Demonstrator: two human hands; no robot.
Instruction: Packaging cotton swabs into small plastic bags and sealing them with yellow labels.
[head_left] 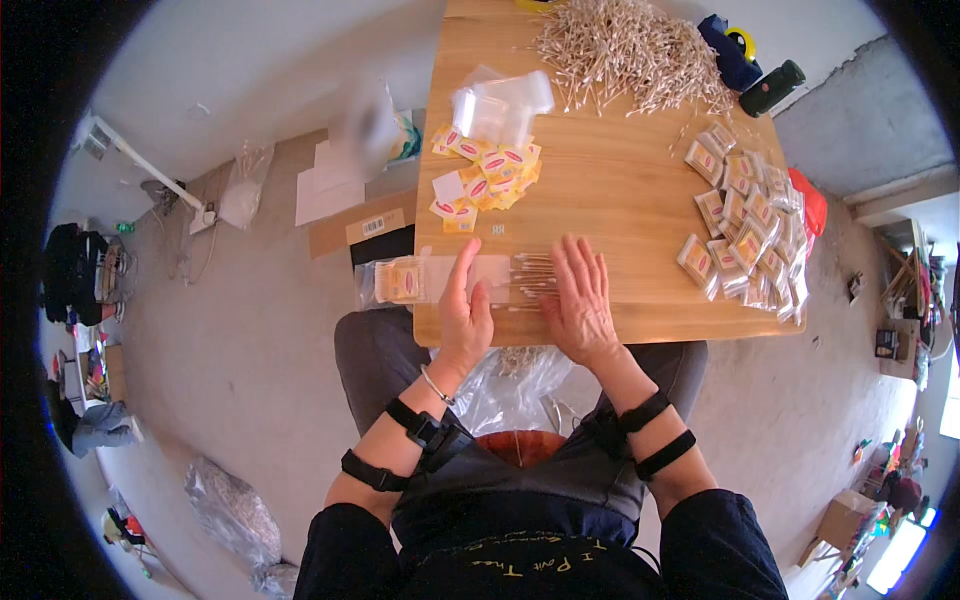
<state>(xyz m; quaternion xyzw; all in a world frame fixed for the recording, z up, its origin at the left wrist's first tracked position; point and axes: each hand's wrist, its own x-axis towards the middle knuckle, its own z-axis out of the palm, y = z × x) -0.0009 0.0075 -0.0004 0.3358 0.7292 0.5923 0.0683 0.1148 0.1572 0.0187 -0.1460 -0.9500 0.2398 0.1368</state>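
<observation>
Cotton swab row [530, 270] lies between the hands at near table [610, 190] edge; left hand [465, 315] edge-on, right hand [580, 300] flat, both empty.

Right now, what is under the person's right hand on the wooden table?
Cotton swabs lie in a row under the right hand, their ends showing left of its fingers. How many the palm covers cannot be seen.

Smooth matt wooden table [610, 190], glossy plastic bags [500, 100]
</observation>
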